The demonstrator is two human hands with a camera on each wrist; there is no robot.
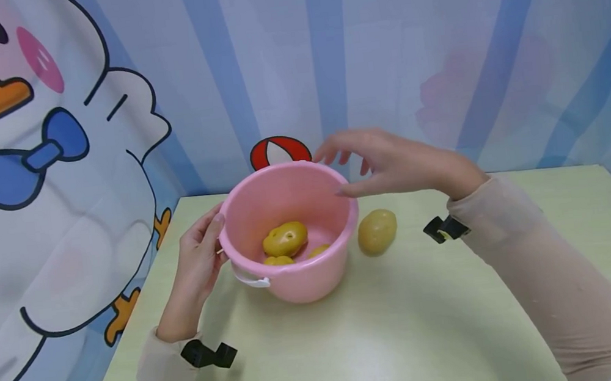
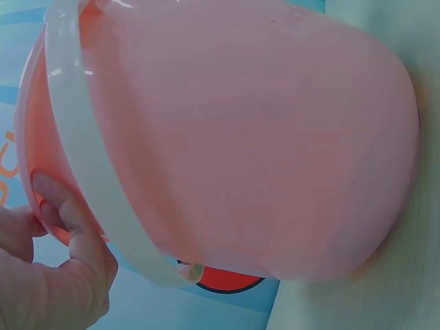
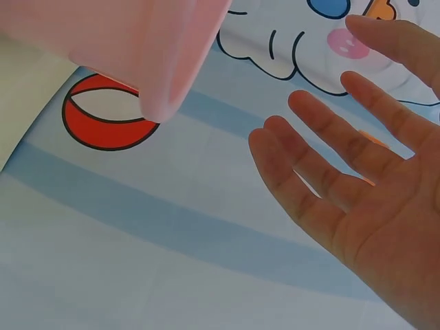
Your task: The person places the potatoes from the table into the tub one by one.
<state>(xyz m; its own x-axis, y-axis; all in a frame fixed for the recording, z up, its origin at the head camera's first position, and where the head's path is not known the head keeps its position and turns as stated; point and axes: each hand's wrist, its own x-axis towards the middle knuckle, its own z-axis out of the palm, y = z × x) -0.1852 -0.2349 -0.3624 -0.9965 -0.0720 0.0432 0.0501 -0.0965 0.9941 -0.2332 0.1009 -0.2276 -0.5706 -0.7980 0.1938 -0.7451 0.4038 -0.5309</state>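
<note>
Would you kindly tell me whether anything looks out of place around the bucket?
Just one thing, mildly: a potato lies on the table, right of the pink bucket, while other potatoes sit inside it. I see no spill or damage.

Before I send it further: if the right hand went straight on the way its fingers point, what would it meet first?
Probably the pink bucket, just ahead of the right hand; depth is unclear, so it might pass over or behind instead.

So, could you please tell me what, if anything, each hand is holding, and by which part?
The left hand holds the pink bucket by the left side of its rim; the right hand holds nothing.
</note>
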